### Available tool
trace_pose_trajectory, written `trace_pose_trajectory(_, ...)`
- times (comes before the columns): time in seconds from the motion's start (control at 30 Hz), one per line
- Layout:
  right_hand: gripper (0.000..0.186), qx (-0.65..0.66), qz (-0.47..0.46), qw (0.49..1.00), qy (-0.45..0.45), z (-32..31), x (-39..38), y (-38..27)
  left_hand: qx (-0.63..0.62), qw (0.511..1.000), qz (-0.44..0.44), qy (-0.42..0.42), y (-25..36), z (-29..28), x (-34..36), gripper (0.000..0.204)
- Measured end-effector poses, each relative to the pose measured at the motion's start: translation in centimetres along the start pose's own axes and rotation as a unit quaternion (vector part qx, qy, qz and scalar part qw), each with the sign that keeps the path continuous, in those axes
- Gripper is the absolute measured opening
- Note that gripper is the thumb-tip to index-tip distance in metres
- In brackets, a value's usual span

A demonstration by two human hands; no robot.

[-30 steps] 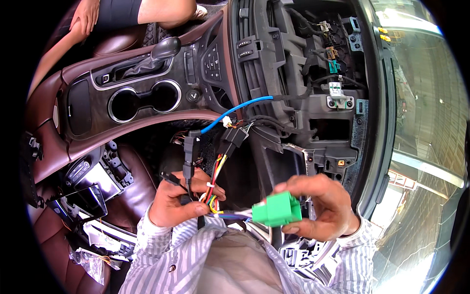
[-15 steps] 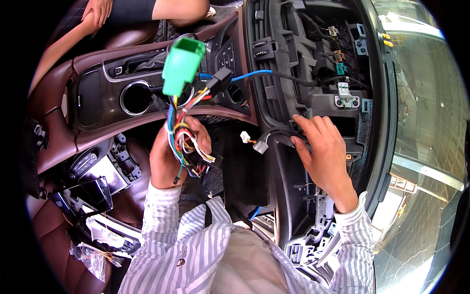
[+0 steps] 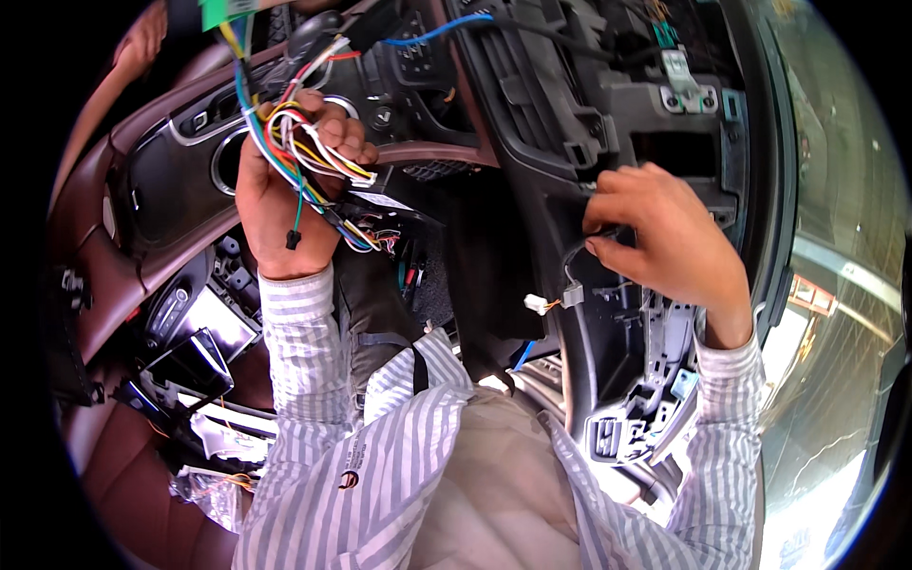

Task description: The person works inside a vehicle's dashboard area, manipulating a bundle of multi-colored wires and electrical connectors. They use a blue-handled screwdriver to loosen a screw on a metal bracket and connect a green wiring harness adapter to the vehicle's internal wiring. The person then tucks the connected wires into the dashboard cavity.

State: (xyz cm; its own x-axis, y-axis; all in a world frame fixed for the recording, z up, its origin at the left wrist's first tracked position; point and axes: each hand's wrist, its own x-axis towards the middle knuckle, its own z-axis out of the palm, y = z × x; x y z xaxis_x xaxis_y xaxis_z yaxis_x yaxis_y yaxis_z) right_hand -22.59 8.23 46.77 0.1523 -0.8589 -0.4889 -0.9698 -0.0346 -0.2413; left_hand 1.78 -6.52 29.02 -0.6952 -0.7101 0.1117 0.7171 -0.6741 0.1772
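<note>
My left hand (image 3: 275, 218) is closed around a wiring harness (image 3: 296, 157) of multicoloured wires, held over the centre console. A green connector (image 3: 226, 9) on this harness is cut off by the top edge. A small black plug (image 3: 294, 239) dangles from it on a green wire. Beside the dashboard, my right hand (image 3: 670, 237) pinches a thin dark cable between thumb and fingers. From that cable hang a grey connector (image 3: 572, 294) and a white connector (image 3: 536, 303), both clear of the fingers. The curled fingers partly hide the cable.
The stripped dashboard (image 3: 532, 104) has an open cavity at the upper right, with a metal bracket (image 3: 686, 90). Trim pieces and a screen unit (image 3: 195, 366) lie on the seat at left. Another person's hand (image 3: 142, 38) shows at the upper left. The windscreen (image 3: 845, 190) borders the right.
My right hand has gone from half open at the dashboard edge to pinching the cable with the hanging connectors. The harness in my left hand has shifted up and left in the picture.
</note>
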Motion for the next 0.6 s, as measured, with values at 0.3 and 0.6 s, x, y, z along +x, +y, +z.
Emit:
trace_pose_trajectory(0.3, 0.022, 0.040, 0.014, 0.999, 0.017, 0.0, 0.3, -0.7, 0.124, 0.984, 0.045, 0.117, -12.1, 5.6, -2.6, 0.039)
trace_pose_trajectory(0.6, 0.044, 0.090, 0.013, 0.995, 0.044, 0.6, 0.4, -3.3, 0.084, 0.987, 0.048, 0.128, -13.1, 6.7, -3.4, 0.033)
